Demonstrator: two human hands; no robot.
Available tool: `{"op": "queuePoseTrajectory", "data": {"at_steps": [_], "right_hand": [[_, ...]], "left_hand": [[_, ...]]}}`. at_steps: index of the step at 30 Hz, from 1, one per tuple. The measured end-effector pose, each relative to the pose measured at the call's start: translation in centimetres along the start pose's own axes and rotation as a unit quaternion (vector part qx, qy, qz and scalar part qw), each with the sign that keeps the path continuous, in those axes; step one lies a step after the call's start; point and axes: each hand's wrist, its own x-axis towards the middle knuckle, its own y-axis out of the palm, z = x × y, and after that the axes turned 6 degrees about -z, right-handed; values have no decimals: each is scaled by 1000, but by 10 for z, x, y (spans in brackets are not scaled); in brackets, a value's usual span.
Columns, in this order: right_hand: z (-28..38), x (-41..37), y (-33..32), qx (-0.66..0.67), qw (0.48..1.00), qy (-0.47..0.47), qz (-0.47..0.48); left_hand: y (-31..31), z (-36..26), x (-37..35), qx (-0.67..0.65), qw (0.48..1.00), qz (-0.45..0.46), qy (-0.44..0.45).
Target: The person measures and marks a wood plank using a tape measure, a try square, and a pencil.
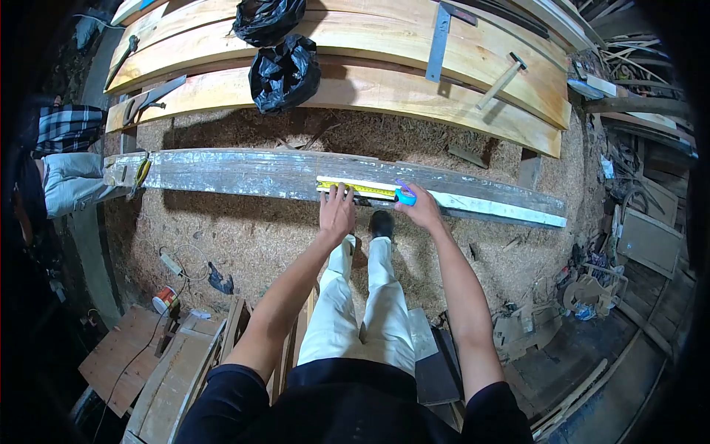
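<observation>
At frame centre, the yellow tape [373, 190] lies left-to-right; the right hand [424, 209] grips its turquoise case [405, 197], the left hand [337, 213] touches its left end, grip unclear.

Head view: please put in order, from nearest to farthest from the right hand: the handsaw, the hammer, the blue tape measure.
1. Blue tape measure: in the right hand.
2. Hammer: on the planks, ahead right.
3. Handsaw: at their left end.
</observation>
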Motion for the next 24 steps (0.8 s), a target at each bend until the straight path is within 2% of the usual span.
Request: {"op": "queuePoseTrajectory", "data": {"at_steps": [4,6,12,22,24], "right_hand": [[-7,-4,-12,-13,999,26,14],[-13,-11,-19,-3,999,36,-9],[-34,-27,-50,12,997,81,-1],[-95,-28,-88,38,995,90,23],[-110,-29,-98,27,998,58,18]], "left_hand": [[2,3,-1,18,1000,17,9],[4,4,-3,51,998,-27,29],[2,2,-4,73,997,8,37],[8,-5,2,85,996,3,22],[9,-9,2,93,995,-5,21]]}}
